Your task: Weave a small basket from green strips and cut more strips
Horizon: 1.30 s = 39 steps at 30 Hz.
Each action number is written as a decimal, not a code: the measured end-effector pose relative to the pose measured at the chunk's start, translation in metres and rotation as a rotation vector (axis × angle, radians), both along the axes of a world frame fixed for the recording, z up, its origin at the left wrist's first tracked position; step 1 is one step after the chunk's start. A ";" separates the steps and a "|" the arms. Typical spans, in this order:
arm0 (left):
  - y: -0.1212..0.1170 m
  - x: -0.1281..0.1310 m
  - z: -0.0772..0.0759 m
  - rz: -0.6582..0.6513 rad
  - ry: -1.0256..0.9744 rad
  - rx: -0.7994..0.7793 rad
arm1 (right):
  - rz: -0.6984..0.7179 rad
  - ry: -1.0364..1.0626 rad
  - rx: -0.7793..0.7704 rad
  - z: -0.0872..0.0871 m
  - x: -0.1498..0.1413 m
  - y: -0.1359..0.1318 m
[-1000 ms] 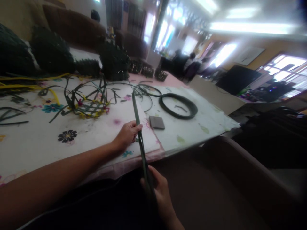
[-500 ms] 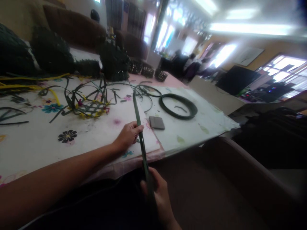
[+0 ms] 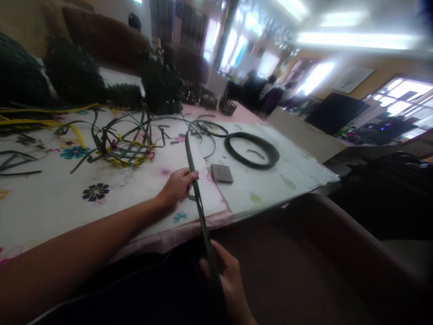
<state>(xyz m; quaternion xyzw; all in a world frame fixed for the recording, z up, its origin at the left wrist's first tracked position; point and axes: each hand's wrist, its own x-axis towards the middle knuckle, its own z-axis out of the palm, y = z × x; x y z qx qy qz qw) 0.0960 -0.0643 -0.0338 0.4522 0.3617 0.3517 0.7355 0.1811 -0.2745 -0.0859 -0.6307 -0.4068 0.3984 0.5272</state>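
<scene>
A long dark green strap (image 3: 191, 158) runs from over the table down toward my lap. My left hand (image 3: 179, 186) pinches it above the table's front edge, thumb on top. Lower down, past that edge, my right hand (image 3: 225, 271) is closed around the strap, with part of its fingers behind it. Between the two hands a narrow gap shows along the strap, as if two layers lie together. Just right of my left hand lies a small grey square block (image 3: 222, 173). Further off rests a coil of dark green strap (image 3: 227, 146).
A half-woven basket (image 3: 126, 153) with loose strap ends lies left on the flowered tablecloth (image 3: 135, 198). Yellow straps (image 3: 30, 123) are at far left. Dark woven baskets (image 3: 160, 88) and small baskets (image 3: 227, 105) stand behind. A brown armchair (image 3: 345, 230) is at right; a person sits in the background.
Both hands keep hold of the strap. My left hand has shifted slightly left and up, and my right hand slightly down, compared with half a second ago.
</scene>
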 end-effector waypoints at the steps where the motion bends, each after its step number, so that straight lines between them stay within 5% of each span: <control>1: 0.002 0.000 0.000 0.015 -0.003 -0.008 | -0.002 0.015 0.000 -0.002 0.000 -0.001; 10: -0.011 0.003 -0.002 -0.065 -0.009 -0.015 | 0.010 0.049 0.021 -0.003 -0.001 0.001; 26: 0.002 0.000 0.000 0.045 -0.004 -0.014 | 0.012 0.025 0.001 -0.005 -0.002 -0.003; 39: -0.011 0.003 -0.003 -0.055 -0.027 0.002 | 0.012 -0.019 -0.015 0.003 0.006 0.000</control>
